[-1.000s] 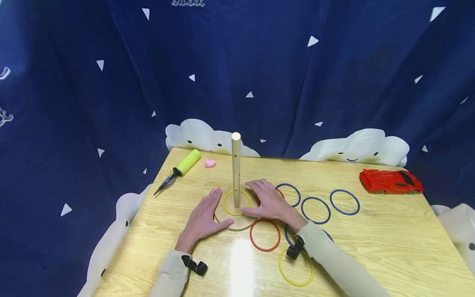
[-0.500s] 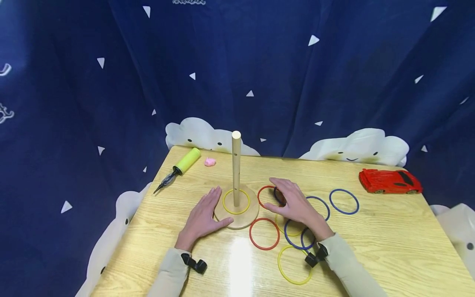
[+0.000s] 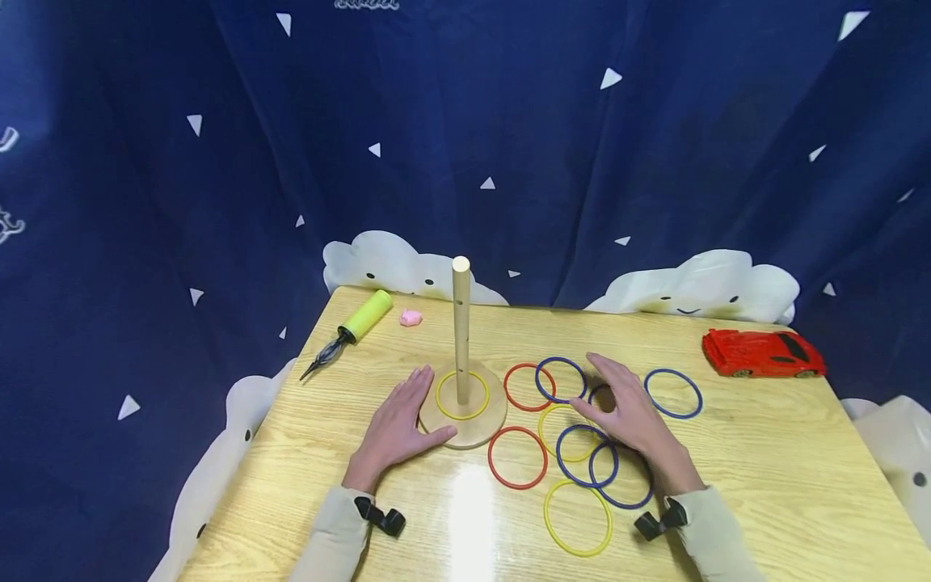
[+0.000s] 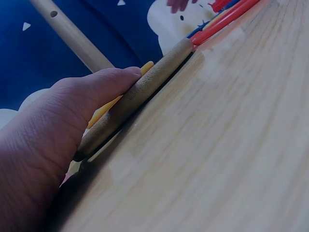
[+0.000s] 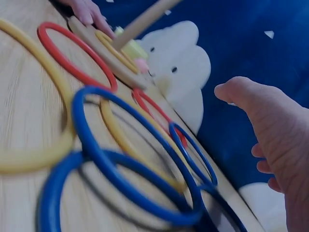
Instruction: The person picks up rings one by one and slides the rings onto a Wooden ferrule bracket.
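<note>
A wooden peg [image 3: 461,339] stands upright on a round wooden base [image 3: 476,436], and a yellow ring [image 3: 488,395] lies around its foot. My left hand [image 3: 393,428] rests at the base's left edge, fingers straight along it; its thumb [image 4: 113,82] lies on top of the rim. Over the group of loose rings hovers my right hand [image 3: 636,412], thumb and fingers spread with nothing between them. A blue ring under it is partly hidden. Another blue ring [image 3: 558,453] overlaps a front blue ring [image 3: 629,507] and a yellow ring nearby.
Right of the base lie two red rings, the nearer red ring [image 3: 490,458] by its front edge. A yellow ring [image 3: 582,554] is closest to me. A blue ring [image 3: 701,400] and a red toy car [image 3: 764,354] lie farther right. A yellow-green pump [image 3: 367,315] and pink toy [image 3: 410,318] are back left.
My right hand has moved away from the peg to the right, over the loose rings, uncovering a red and a blue ring. The left hand has stayed at the base.
</note>
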Motion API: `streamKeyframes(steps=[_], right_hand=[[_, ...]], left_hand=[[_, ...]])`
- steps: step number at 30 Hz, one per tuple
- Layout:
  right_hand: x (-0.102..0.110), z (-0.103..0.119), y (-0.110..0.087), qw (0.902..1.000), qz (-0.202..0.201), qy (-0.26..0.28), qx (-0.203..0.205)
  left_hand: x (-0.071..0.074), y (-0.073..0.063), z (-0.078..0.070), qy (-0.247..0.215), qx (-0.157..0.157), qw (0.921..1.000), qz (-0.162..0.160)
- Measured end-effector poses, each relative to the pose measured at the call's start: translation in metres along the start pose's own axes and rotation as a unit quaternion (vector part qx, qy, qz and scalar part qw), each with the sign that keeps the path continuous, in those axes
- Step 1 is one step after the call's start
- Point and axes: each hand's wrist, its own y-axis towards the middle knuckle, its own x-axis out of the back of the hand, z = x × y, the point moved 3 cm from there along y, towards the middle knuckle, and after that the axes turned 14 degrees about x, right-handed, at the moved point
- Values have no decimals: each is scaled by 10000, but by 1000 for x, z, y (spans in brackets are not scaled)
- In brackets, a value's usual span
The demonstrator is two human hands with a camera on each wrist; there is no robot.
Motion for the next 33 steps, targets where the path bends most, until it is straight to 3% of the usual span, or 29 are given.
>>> streamKeyframes(steps=[9,24,33], right_hand=[[22,-30,-32,9981,-315,40,-522],[59,-70,-81,9848,-1059,-31,-1374],[60,-88,-103,9771,-799,-219,-1962]], left_hand=[[-1,0,1,-21,8,10000,2],[0,0,0,-14,16,10000,5],[-1,0,1,42,-21,10000,-1]])
